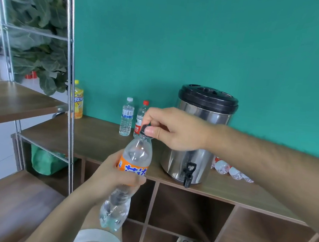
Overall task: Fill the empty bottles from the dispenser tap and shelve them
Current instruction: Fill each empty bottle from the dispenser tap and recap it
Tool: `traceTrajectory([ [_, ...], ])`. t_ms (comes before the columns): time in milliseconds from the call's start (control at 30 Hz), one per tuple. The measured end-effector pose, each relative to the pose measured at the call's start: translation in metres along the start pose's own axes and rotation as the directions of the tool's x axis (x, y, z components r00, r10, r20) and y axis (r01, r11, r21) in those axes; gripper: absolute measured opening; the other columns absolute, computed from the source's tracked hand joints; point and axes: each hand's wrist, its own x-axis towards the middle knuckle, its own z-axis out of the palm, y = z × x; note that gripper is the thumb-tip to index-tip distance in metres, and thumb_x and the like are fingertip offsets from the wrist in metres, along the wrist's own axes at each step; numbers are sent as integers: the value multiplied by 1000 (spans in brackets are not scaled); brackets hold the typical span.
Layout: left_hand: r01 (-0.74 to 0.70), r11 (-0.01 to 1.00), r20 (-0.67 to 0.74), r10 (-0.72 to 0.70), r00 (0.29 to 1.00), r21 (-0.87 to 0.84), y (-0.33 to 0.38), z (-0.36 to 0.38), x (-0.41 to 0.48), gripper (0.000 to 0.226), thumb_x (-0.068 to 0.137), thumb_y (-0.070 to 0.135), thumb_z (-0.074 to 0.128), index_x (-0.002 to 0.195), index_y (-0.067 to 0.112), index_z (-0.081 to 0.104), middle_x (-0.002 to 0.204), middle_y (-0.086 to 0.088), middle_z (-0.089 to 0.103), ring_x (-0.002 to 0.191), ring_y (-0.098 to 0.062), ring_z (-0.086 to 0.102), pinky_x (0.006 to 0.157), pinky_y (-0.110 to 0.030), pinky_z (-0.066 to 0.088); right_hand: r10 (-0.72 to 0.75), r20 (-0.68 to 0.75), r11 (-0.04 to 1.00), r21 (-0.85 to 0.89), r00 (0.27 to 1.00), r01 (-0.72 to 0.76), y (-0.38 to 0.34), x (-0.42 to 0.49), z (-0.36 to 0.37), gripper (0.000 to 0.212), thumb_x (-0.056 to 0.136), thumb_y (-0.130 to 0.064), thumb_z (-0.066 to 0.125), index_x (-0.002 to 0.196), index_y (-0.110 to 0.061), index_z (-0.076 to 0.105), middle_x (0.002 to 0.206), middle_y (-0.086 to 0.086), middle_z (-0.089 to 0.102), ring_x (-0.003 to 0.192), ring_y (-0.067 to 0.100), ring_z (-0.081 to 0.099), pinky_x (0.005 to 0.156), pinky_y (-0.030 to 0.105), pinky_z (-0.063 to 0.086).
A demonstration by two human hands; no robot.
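Note:
My left hand [109, 176] grips a clear plastic bottle with an orange label [130, 169] around its middle, tilted slightly, in front of the cabinet. My right hand [171, 128] pinches the bottle's dark cap [143, 129] between thumb and fingers. The steel dispenser with a black lid [200, 137] stands on the wooden counter [94, 133], its black tap [189, 174] over the front edge, to the right of the bottle. Two upright clear bottles, one white-capped [127, 117] and one red-capped [140, 117], stand by the wall. Crushed-looking bottles [230, 170] lie to the right of the dispenser.
A yellow drink bottle [77, 102] stands at the counter's left end beside a metal-framed shelf unit with wooden boards [9, 101]. Open cubbies [188, 208] lie under the counter. A green bag [44, 162] sits low at left. My knees and a shoe show at the bottom.

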Motion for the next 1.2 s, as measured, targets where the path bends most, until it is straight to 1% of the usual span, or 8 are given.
traceTrajectory([
  [167,-11,1000,135,9,991,15,4,0,2,58,56,30,87,103,6,65,85,-11,68,77,-21,67,72,-31,56,-297,-189,937,-245,936,248,3,6,19,40,108,-30,39,84,-5,59,76,4,52,69,19,43,66,34,40],
  [333,-35,999,75,32,997,38,3,2,15,51,59,23,88,105,17,66,83,-2,71,75,-15,68,71,-25,56,-326,-252,930,-259,911,261,17,27,24,40,105,-26,42,66,-16,43,63,-4,40,62,17,32,66,35,35],
  [433,-34,991,-40,39,998,129,1,-2,31,53,66,16,92,110,26,66,90,3,75,82,-15,73,70,-20,56,-175,-189,953,-278,966,118,25,40,21,46,99,-37,32,58,-16,37,57,-2,37,55,24,34,61,34,32],
  [567,-16,947,-307,119,944,320,-9,1,62,42,74,17,91,100,31,61,85,14,71,80,-6,70,62,-13,52,465,7,816,-391,885,-426,33,67,21,57,107,-44,23,61,-15,41,66,2,40,62,19,39,57,29,25],
  [633,-4,959,-303,93,948,283,-12,-7,79,43,73,15,91,102,29,62,85,12,72,78,-7,70,63,-14,53,441,-15,822,-394,897,-411,43,77,23,59,109,-43,27,62,-13,46,66,5,46,64,23,46,57,29,29],
  [733,18,994,-112,-6,994,108,-18,-26,102,55,66,17,93,112,23,64,88,5,74,83,-14,73,74,-25,60,86,-149,888,-438,985,-144,67,90,34,64,98,-51,21,60,-8,49,61,9,52,69,34,55,56,34,39],
  [933,-56,967,-372,149,916,250,-53,-14,155,49,75,16,91,108,33,60,90,12,71,84,0,69,67,-8,50,646,-73,691,-368,760,-623,99,125,46,53,107,-51,27,82,-13,54,98,3,58,106,31,60,78,30,40],
  [1200,39,985,-208,-4,978,167,-90,-44,214,59,73,12,93,116,33,57,93,10,74,88,-10,73,69,-16,56,485,-140,766,-409,863,-497,134,139,78,60,108,-48,32,60,-14,47,65,3,49,71,27,51,56,29,29],
])
